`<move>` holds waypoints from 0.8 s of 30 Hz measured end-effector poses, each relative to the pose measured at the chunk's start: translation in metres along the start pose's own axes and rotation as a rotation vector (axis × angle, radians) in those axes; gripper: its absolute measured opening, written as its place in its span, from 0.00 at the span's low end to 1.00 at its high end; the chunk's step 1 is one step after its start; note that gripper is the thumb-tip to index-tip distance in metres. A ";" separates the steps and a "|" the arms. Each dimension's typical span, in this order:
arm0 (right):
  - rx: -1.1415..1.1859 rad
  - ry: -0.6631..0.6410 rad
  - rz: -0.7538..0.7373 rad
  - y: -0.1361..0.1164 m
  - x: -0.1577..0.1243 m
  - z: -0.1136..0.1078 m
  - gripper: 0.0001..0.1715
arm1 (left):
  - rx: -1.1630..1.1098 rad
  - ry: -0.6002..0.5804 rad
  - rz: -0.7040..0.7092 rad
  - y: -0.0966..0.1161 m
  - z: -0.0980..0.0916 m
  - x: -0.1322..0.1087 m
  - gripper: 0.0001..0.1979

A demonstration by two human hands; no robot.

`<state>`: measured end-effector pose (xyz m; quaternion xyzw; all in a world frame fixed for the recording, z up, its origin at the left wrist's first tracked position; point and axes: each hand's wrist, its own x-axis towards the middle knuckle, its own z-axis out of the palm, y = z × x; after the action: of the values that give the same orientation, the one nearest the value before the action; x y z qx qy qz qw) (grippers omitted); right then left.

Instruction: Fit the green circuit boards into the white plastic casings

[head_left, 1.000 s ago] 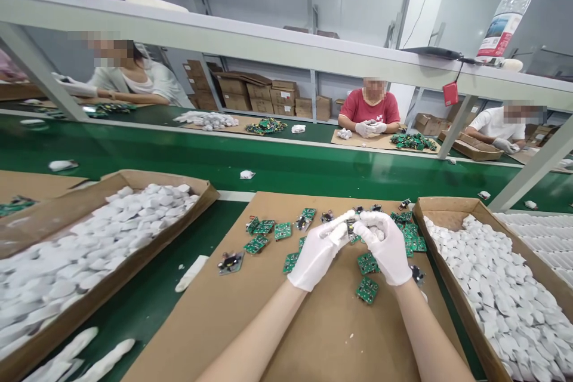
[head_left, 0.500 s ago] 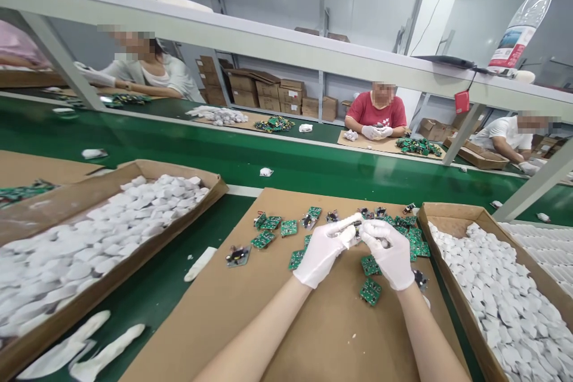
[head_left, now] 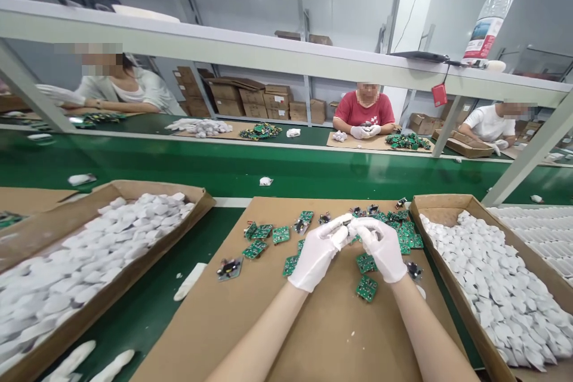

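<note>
My left hand (head_left: pixel 316 256), in a white glove, is closed in a pinch above the cardboard sheet (head_left: pixel 250 322). My right hand (head_left: pixel 384 249), gloved too, meets it fingertip to fingertip. Between them sits a small circuit board (head_left: pixel 348 224), mostly hidden by the fingers, with only a dark bit showing. Several green circuit boards lie around the hands: one (head_left: pixel 367 288) just below the right hand, another (head_left: pixel 281 234) left of the left hand, and a heap (head_left: pixel 405 233) behind the right hand. One board (head_left: pixel 229 268) lies with its black parts facing up.
Cardboard trays full of small white wrapped pieces flank me, the left tray (head_left: pixel 206 202) and the right tray (head_left: pixel 452 286). A green conveyor belt (head_left: pixel 215 164) runs across ahead. Co-workers sit beyond it. Above hangs a shelf (head_left: pixel 250 57) bearing a water bottle (head_left: pixel 490 18).
The whole view has shifted and tilted slightly, so things sit a little further left. Both hands stay together at the circuit board, with the right fingers slightly changed in pose.
</note>
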<state>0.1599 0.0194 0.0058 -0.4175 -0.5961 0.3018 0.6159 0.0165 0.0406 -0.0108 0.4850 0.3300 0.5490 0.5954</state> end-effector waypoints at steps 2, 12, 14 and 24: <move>0.024 0.046 0.007 -0.001 -0.001 0.004 0.08 | 0.019 -0.002 0.029 -0.002 -0.001 0.001 0.25; 0.100 0.132 0.016 0.010 0.004 0.014 0.11 | 0.263 -0.013 0.089 0.001 -0.001 -0.004 0.21; 0.079 0.131 0.019 0.011 0.003 0.014 0.10 | 0.287 -0.020 0.069 0.001 0.001 -0.005 0.21; -0.021 0.044 -0.027 0.002 -0.004 0.008 0.20 | -0.291 -0.038 -0.067 0.003 0.007 -0.005 0.21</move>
<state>0.1523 0.0178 0.0016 -0.4224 -0.5911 0.2776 0.6286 0.0215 0.0339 -0.0064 0.3925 0.2516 0.5615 0.6836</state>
